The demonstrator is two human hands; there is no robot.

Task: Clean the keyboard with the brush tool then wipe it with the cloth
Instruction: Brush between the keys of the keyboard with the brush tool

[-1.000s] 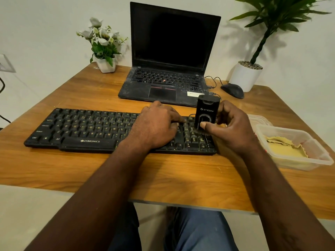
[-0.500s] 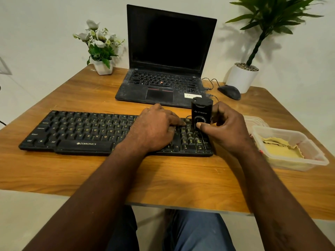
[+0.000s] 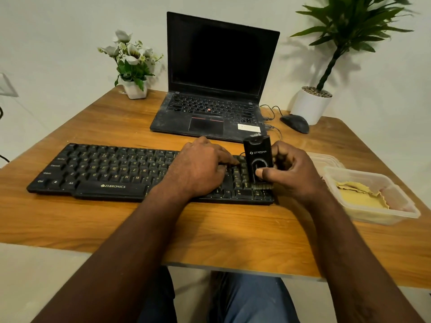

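Note:
A long black keyboard (image 3: 105, 170) lies across the wooden table (image 3: 210, 227). My right hand (image 3: 292, 173) grips the black brush tool (image 3: 257, 157) upright, thumb on its front, bristles down on the number pad at the keyboard's right end. My left hand (image 3: 200, 169) rests flat on the keys just left of the brush, fingers pointing at it. A yellow cloth (image 3: 359, 194) lies crumpled in a clear plastic box (image 3: 405, 210) to the right of the keyboard.
An open black laptop (image 3: 214, 89) stands behind the keyboard, with a black mouse (image 3: 295, 123) and cables to its right. A white flower pot (image 3: 134, 89) sits back left, a potted plant (image 3: 312, 106) back right. A clear lid (image 3: 326, 159) lies behind the box.
The brush has slid a little toward me down the number pad with my right hand. My left hand stays on the keys. The camera has shifted slightly.

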